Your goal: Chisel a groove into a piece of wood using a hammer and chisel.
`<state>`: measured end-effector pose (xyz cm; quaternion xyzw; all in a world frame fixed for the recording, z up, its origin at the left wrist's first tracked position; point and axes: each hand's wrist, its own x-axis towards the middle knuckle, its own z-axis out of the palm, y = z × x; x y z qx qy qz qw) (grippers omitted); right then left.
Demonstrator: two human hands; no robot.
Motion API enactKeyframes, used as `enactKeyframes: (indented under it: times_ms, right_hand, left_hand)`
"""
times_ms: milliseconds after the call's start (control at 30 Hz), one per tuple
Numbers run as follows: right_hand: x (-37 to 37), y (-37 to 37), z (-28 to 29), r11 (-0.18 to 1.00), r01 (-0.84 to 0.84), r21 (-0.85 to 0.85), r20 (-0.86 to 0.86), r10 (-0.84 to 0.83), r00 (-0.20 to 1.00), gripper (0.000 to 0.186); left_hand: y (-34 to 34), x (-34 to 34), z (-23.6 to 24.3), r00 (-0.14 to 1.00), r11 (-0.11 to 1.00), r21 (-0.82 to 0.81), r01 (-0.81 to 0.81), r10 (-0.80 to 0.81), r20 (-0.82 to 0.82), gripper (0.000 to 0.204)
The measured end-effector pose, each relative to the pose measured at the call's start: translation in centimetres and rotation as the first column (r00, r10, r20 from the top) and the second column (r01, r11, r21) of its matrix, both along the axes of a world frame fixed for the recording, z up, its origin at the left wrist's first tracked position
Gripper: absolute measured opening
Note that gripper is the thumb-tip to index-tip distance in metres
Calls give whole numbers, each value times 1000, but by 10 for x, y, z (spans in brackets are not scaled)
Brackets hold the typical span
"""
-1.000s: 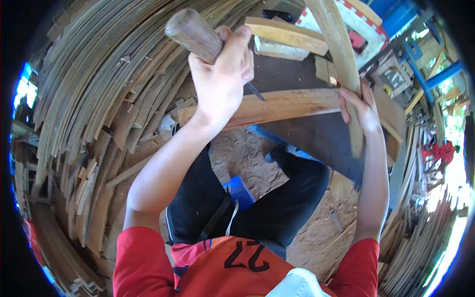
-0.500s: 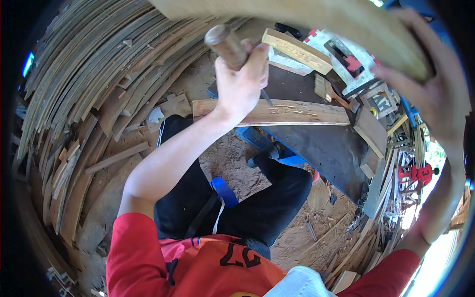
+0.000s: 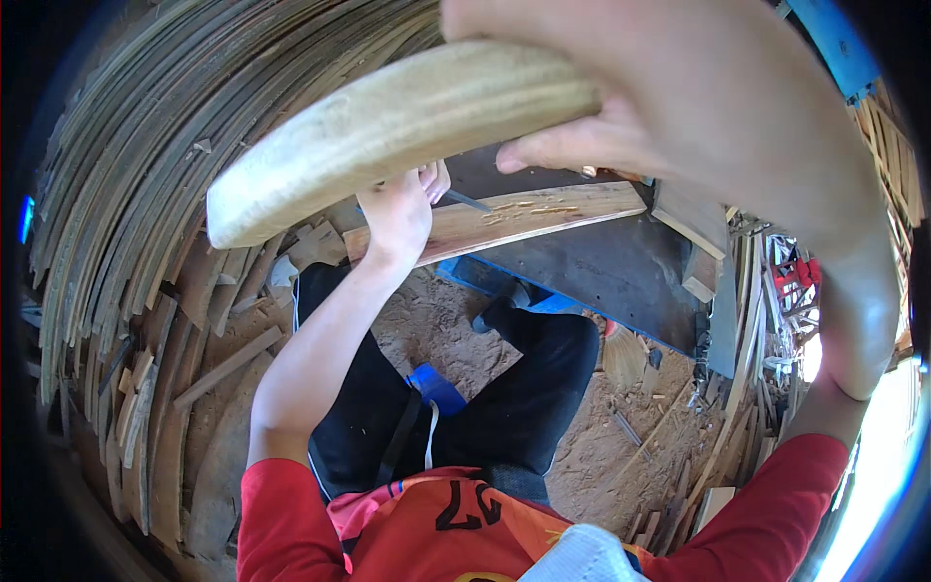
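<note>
My left hand (image 3: 400,215) is closed around a chisel (image 3: 469,201), its metal blade slanting down to the left part of a plank (image 3: 592,204). Shallow chipped marks and raised splinters show along the plank's upper face. Above that hand, a thick, pale wooden club (image 3: 388,131) is held in my right hand (image 3: 606,131), fingers and thumb wrapped about its right end. The club covers the chisel's handle, so whether the two touch cannot be seen.
The plank lies on a dark-topped workbench (image 3: 621,276) with blue edges. Wood blocks (image 3: 693,218) stand at its right. Long stacked boards (image 3: 145,175) fill the left side. A brush-like broom (image 3: 623,354) and scraps lie on the dusty ground near my legs (image 3: 524,388).
My right hand has swung the club left and down, and it now hides the chisel's handle. My left hand sits slightly further left, still gripping the chisel.
</note>
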<state>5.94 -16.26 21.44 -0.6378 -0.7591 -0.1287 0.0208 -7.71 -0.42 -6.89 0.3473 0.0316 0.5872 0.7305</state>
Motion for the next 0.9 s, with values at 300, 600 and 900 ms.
enactKeyframes:
  times_ms: [300, 600, 900]
  right_hand:
    - [-2, 1, 9, 971, -226, -82, 63, 232, 971, 29]
    - [-73, 41, -11, 943, -209, -258, 173, 258, 951, 35]
    - [-70, 34, -2, 955, -295, -36, 285, 293, 913, 36]
  left_hand:
    - [-3, -14, 13, 995, 986, 137, -94, 99, -30, 40]
    - [-5, -5, 2, 999, 995, 91, -48, 47, 16, 34]
    - [-5, 1, 1, 999, 997, 83, -7, 3, 48, 37]
